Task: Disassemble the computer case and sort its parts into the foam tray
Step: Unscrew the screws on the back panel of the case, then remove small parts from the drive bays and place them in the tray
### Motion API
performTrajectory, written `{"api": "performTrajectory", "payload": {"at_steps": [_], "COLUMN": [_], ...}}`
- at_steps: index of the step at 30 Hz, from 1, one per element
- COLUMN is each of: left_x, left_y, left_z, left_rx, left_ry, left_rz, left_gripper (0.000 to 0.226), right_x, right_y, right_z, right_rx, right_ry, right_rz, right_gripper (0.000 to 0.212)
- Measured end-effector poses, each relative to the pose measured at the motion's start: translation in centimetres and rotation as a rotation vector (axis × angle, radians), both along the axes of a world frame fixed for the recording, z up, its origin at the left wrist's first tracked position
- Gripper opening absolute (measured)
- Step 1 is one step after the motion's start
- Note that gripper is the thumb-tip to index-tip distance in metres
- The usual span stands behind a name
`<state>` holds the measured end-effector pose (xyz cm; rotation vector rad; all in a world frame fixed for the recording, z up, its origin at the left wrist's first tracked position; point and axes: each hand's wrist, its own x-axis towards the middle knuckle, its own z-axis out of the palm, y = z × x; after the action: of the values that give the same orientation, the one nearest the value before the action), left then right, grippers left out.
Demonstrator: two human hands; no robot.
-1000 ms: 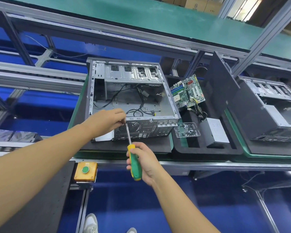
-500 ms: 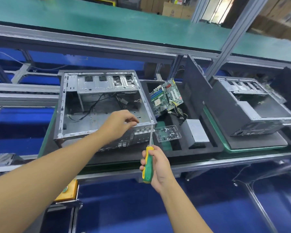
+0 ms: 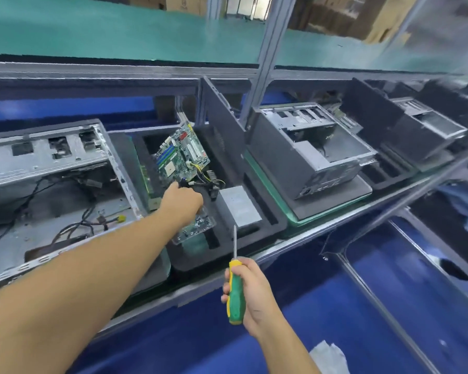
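The open metal computer case (image 3: 46,168) lies on its side at the left, loose cables on its floor. To its right sits the black foam tray (image 3: 257,209), holding a green motherboard (image 3: 183,155) propped upright, a grey power supply (image 3: 238,206) and a clear plastic screw box (image 3: 195,229). My left hand (image 3: 183,202) reaches over the tray, just above the screw box, fingers curled downward; whether it holds anything is hidden. My right hand (image 3: 250,290) grips a green and yellow screwdriver (image 3: 235,287), shaft pointing up, in front of the tray.
A dark side panel (image 3: 222,130) stands upright at the tray's back right. Two more cases (image 3: 308,155) on foam trays stand further right along the conveyor rail. A green belt (image 3: 119,31) runs behind. An upright aluminium post (image 3: 262,63) rises behind the tray.
My left hand left the case's rear edge and moved right over the foam tray, above the screw box. The view swung right. My right hand still holds the screwdriver.
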<state>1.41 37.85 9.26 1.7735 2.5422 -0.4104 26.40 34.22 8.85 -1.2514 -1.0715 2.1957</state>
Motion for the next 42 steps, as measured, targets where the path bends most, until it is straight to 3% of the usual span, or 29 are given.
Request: {"api": "performTrajectory", "payload": {"at_steps": [6,12,15,17,21,25,31,37,42], "left_x": [-2.0,-3.6,-6.5,-9.1,-13.2,-14.4,-15.6,-15.9,-18.1], "left_y": [-0.4,-3.5,-8.7,-13.7,-24.8,-31.3,-30.8,-28.0,-28.1], "left_z": [-1.9,3.5,6.1,6.7,5.6,3.0,1.0,-0.9,0.0], "left_rx": [-0.02,0.43,0.533,0.472,0.171,0.069,0.127,0.014,0.089], "left_ry": [-0.07,-0.369,-0.563,-0.621,-0.651,-0.738,-0.854,-0.72,-0.832], "left_rz": [0.074,0.12,0.19,0.247,0.402,0.504,0.487,0.327,0.353], "left_gripper": [0.05,0.032,0.028,0.027,0.025,0.04,0.05,0.016,0.01], "right_x": [-0.1,-3.3,-5.8,-7.5,-10.4,-13.5,-19.4,-24.6,-25.5], "right_y": [1.1,0.8,-0.3,-1.2,-3.4,-5.8,-7.3,-7.6,-8.0], "right_z": [0.0,1.5,2.6,3.2,4.0,4.6,5.7,6.8,5.9], "right_rx": [-0.004,-0.021,-0.008,-0.007,0.007,0.01,0.133,0.296,0.427], "right_ry": [-0.011,0.025,0.056,0.081,0.092,0.086,0.013,-0.087,-0.204], "right_rz": [-0.005,0.028,0.105,0.167,0.278,0.358,0.469,0.558,0.66], "right_gripper": [0.013,0.013,0.012,0.008,0.008,0.012,0.009,0.015,0.016]}}
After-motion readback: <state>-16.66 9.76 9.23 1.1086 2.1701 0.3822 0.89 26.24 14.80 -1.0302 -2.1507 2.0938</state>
